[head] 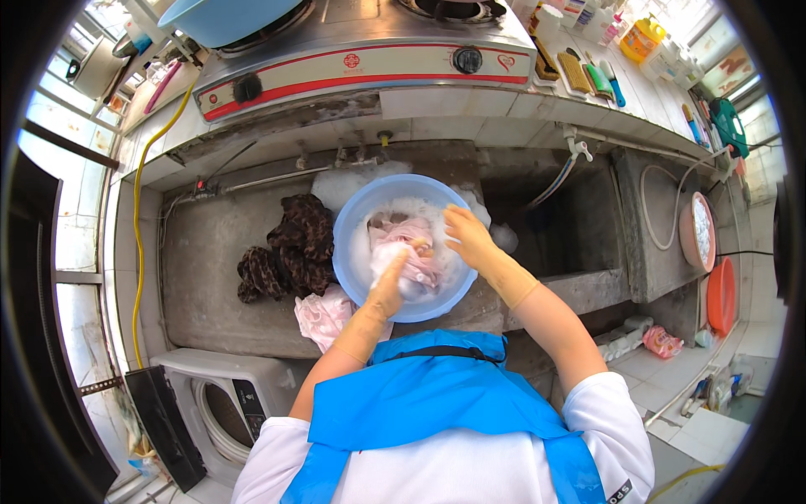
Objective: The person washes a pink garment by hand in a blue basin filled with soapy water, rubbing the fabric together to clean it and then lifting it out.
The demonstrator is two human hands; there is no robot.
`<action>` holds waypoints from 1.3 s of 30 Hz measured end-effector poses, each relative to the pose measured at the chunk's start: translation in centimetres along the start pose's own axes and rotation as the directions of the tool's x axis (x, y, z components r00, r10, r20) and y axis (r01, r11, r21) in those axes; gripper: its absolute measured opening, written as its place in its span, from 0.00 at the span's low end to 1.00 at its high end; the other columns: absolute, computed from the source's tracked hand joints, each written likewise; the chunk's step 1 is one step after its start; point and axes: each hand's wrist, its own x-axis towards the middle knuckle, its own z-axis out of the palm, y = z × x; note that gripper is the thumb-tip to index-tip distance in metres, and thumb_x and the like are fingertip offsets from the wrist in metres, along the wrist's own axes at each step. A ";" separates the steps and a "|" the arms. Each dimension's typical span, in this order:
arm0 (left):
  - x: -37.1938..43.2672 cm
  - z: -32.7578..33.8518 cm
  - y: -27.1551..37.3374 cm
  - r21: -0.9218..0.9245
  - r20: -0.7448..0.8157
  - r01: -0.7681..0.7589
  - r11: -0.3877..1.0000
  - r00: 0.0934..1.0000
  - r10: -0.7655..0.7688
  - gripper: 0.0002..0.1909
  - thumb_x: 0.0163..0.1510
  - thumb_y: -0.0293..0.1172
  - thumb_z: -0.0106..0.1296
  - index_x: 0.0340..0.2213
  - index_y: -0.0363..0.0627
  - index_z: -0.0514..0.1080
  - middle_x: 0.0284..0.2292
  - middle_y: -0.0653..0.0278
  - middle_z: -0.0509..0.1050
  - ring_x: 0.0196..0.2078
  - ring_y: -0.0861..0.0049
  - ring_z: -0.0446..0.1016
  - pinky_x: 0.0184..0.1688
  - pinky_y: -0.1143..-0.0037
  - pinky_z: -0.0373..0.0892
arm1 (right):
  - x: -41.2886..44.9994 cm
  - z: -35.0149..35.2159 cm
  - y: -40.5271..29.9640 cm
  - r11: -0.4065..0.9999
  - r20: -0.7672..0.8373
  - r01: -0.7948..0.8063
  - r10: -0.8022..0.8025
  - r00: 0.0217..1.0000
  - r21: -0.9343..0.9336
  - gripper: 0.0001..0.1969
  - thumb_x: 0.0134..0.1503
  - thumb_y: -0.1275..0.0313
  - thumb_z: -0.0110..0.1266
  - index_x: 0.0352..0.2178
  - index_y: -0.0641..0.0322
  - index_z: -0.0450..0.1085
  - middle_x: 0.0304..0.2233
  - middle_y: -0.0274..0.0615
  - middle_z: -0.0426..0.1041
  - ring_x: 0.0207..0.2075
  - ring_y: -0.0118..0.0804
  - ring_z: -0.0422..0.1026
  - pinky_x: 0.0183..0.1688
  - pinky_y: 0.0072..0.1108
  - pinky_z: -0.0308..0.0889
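Observation:
A blue plastic basin (406,310) of foamy suds stands on the concrete counter, holding a wet pale pink cloth (412,242). My left hand (389,286), in a thin yellowish glove, lies on the near left part of this cloth; foam and fabric hide the fingertips, so its grip is unclear. Over the basin's right side is my right hand (467,238), gloved the same way, its fingers apart and nothing in them. Left of the basin lies a dark brown patterned garment (302,246). A second light pink garment (324,315) lies by the basin's lower left rim, partly behind my left forearm.
Beyond the basin is a gas stove (371,69) with another blue basin (230,19). To the right are a deep concrete sink (554,220), a white tap (580,150) with a hose, and scrubbing brushes (573,72). A washing machine (220,403) stands at lower left.

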 end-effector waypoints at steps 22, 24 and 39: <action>-5.0 2.8 6.2 -0.310 -0.296 -0.382 0.871 0.909 0.294 0.24 0.58 0.37 0.51 0.54 0.47 0.61 0.57 0.49 0.62 0.58 0.57 0.63 0.61 0.56 0.59 | -2.9 2.2 5.8 0.624 0.740 -0.643 0.149 0.656 0.444 0.22 0.61 0.59 0.49 0.53 0.56 0.66 0.53 0.41 0.70 0.54 0.38 0.69 0.57 0.37 0.64; -1.2 0.3 5.5 -0.407 -0.342 -0.336 0.849 0.918 0.199 0.22 0.57 0.35 0.52 0.52 0.46 0.63 0.55 0.50 0.65 0.58 0.56 0.64 0.61 0.56 0.59 | -1.1 1.3 6.1 0.843 0.547 -0.365 0.105 0.831 0.394 0.20 0.59 0.69 0.49 0.53 0.57 0.65 0.53 0.42 0.69 0.53 0.40 0.69 0.59 0.34 0.62; 13.1 -8.2 -3.2 0.030 -0.627 0.039 0.999 0.779 -0.012 0.22 0.62 0.42 0.42 0.51 0.41 0.66 0.46 0.61 0.72 0.47 0.70 0.70 0.51 0.72 0.66 | 12.9 2.9 10.7 0.931 -0.182 0.166 -0.234 0.955 -0.324 0.19 0.54 0.68 0.53 0.47 0.64 0.66 0.44 0.48 0.73 0.45 0.44 0.72 0.47 0.29 0.67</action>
